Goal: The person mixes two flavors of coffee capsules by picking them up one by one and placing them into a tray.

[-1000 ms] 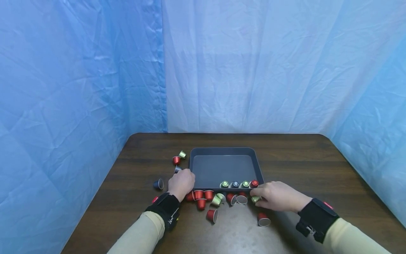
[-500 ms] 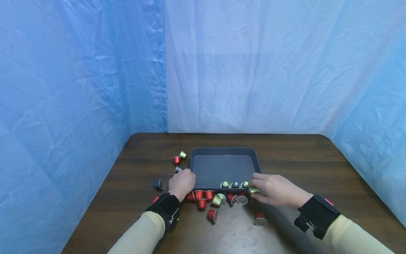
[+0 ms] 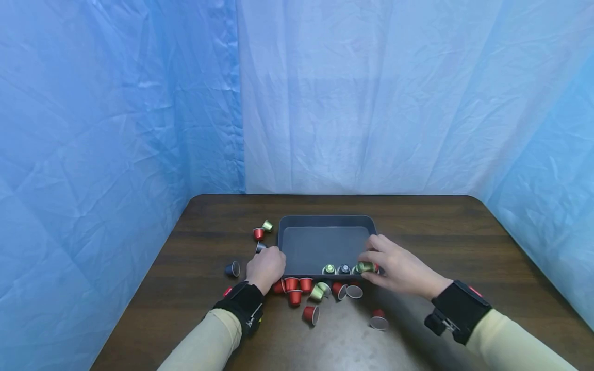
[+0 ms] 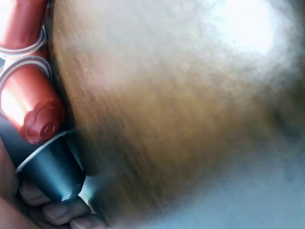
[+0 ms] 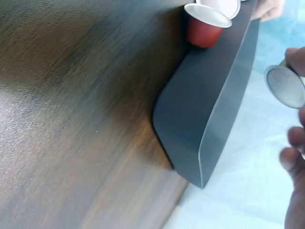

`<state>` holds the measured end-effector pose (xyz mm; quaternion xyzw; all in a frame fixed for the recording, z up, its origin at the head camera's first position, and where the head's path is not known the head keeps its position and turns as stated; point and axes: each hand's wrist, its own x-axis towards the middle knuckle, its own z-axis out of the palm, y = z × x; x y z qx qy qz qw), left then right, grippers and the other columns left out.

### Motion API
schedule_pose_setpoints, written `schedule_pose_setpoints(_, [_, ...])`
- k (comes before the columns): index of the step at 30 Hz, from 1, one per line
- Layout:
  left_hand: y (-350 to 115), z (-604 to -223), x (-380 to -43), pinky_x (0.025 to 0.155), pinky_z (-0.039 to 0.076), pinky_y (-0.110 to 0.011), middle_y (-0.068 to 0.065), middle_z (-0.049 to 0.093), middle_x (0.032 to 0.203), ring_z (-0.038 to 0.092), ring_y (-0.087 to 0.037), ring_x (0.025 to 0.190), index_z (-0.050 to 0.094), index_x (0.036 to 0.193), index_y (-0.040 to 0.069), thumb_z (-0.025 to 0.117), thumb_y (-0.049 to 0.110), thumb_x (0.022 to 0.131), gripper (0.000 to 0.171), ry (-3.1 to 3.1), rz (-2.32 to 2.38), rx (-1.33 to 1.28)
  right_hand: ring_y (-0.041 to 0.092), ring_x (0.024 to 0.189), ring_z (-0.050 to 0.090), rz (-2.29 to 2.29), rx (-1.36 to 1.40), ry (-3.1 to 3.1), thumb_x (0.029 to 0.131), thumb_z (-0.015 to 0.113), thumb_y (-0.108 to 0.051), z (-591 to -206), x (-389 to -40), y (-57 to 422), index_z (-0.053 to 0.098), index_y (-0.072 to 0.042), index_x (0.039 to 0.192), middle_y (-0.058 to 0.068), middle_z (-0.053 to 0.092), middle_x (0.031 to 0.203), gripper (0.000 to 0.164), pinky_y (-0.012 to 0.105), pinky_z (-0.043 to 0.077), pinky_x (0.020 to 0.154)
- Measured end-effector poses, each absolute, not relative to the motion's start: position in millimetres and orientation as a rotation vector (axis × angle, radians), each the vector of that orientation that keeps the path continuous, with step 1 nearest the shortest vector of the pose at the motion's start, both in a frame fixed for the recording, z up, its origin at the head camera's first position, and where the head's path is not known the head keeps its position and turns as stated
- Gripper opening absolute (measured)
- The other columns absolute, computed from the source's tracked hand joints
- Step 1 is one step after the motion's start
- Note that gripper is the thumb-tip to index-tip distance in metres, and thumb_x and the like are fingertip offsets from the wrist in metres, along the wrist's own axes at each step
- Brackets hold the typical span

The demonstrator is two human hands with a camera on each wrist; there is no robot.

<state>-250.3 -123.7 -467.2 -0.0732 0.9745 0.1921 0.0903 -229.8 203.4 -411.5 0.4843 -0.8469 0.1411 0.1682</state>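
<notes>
My right hand (image 3: 394,265) pinches a green coffee capsule (image 3: 365,267) over the front right part of the dark grey baking tray (image 3: 325,220). In the right wrist view the capsule's silver lid (image 5: 286,86) faces the camera. Below it, a row of upright green, blue and red capsules stands along the tray's front wall; my fingers partly cover the row's right end. At the tray's front left corner my left hand (image 3: 266,267) has its fingers curled. The left wrist view shows them around a dark capsule (image 4: 55,167), close to a red capsule (image 4: 33,102).
Several red and green capsules, including a green one (image 3: 317,293), crowd against the tray's front outside wall. Loose red capsules (image 3: 311,315) (image 3: 378,320) lie nearer on the brown wooden table (image 3: 427,226). A dark blue capsule (image 3: 232,269) and a few others lie left of the tray.
My right hand has lifted the green capsule from the table in front of the tray, over its front wall. The near right red capsule has shifted slightly left. My left hand stays put.
</notes>
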Motion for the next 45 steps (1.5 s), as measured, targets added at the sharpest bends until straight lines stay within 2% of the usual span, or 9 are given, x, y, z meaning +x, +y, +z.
schedule_pose_setpoints(5, [-124,-467,-251,0.062,0.051,-0.042,-0.007,0.062,0.082,0.059,-0.025,0.07,0.071,0.105,0.008,0.056,0.029,0.104,0.026,2.89,0.579,-0.226,0.005,0.081,0.039,0.39,1.353,-2.409,0.078,0.088,-0.019,-409,-231,198,0.073,-0.013,0.104,-0.007,0.047,0.087,0.031,0.022,0.035,0.068])
schedule_pose_setpoints(11, [-124,-467,-251,0.065,0.052,-0.044,-0.007,0.062,0.083,0.059,-0.026,0.071,0.071,0.104,0.008,0.057,0.029,0.104,0.025,2.895,0.573,-0.217,0.004,0.079,0.047,0.381,1.303,-2.454,0.078,0.088,-0.017,-409,-231,195,0.07,-0.012,0.105,-0.007,0.058,0.09,0.033,0.023,0.045,0.067])
schedule_pose_setpoints(17, [-125,-468,-252,0.064,0.051,-0.044,-0.006,0.062,0.082,0.059,-0.026,0.071,0.071,0.103,0.008,0.056,0.03,0.104,0.026,2.894,0.582,-0.21,0.006,0.079,0.055,0.426,1.273,-2.546,0.08,0.087,-0.016,-407,-232,190,0.068,-0.013,0.107,-0.007,0.062,0.093,0.034,0.022,0.052,0.069])
schedule_pose_setpoints(22, [-126,-469,-252,0.064,0.051,-0.044,-0.006,0.062,0.081,0.059,-0.025,0.07,0.071,0.102,0.009,0.055,0.029,0.104,0.026,2.901,0.585,-0.196,0.011,0.084,0.063,0.45,1.256,-2.634,0.083,0.085,-0.016,-404,-231,184,0.068,-0.013,0.11,-0.005,0.066,0.098,0.032,0.025,0.056,0.073])
schedule_pose_setpoints(33, [-126,-471,-252,0.063,0.049,-0.043,-0.006,0.061,0.082,0.058,-0.025,0.07,0.071,0.102,0.009,0.054,0.03,0.105,0.027,2.899,0.592,-0.197,0.01,0.088,0.059,0.429,1.239,-2.732,0.085,0.083,-0.016,-402,-234,172,0.069,-0.012,0.111,-0.003,0.067,0.1,0.03,0.027,0.056,0.075])
schedule_pose_setpoints(40, [-127,-471,-252,0.063,0.049,-0.043,-0.006,0.061,0.083,0.059,-0.025,0.071,0.071,0.103,0.009,0.053,0.029,0.105,0.028,2.893,0.589,-0.207,0.012,0.095,0.062,0.394,1.295,-2.728,0.087,0.081,-0.015,-400,-237,160,0.069,-0.012,0.115,-0.001,0.069,0.104,0.031,0.032,0.056,0.082])
schedule_pose_setpoints(45, [-126,-471,-252,0.064,0.05,-0.044,-0.007,0.062,0.084,0.059,-0.025,0.071,0.071,0.103,0.008,0.053,0.029,0.105,0.028,2.893,0.592,-0.202,0.013,0.096,0.064,0.383,1.359,-2.689,0.088,0.08,-0.014,-399,-239,150,0.069,-0.01,0.117,0.001,0.069,0.106,0.031,0.032,0.056,0.081])
